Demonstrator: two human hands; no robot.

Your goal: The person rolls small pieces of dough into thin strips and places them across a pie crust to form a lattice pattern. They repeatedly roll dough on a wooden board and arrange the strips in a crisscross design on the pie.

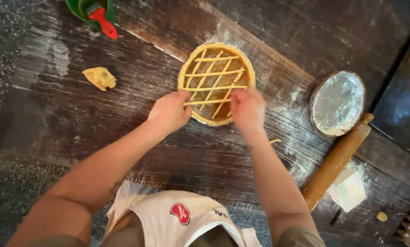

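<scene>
A round tart [216, 68] with brown filling and a lattice of pale dough strips sits on the floured dark wooden board [136, 114]. My left hand [170, 111] pinches the left end of a dough strip [209, 101] at the tart's near rim. My right hand [247, 110] is at the same strip's right end, blurred, over the near right rim. The near edge of the tart is hidden under both hands.
A lump of yellow dough [100, 77] lies to the left. A green bowl [79, 9] with a red-handled brush [102, 20] is at the top left. A foil-lined round tin [337, 103], a wooden rolling pin [337, 160] and a white scraper [349, 190] lie right.
</scene>
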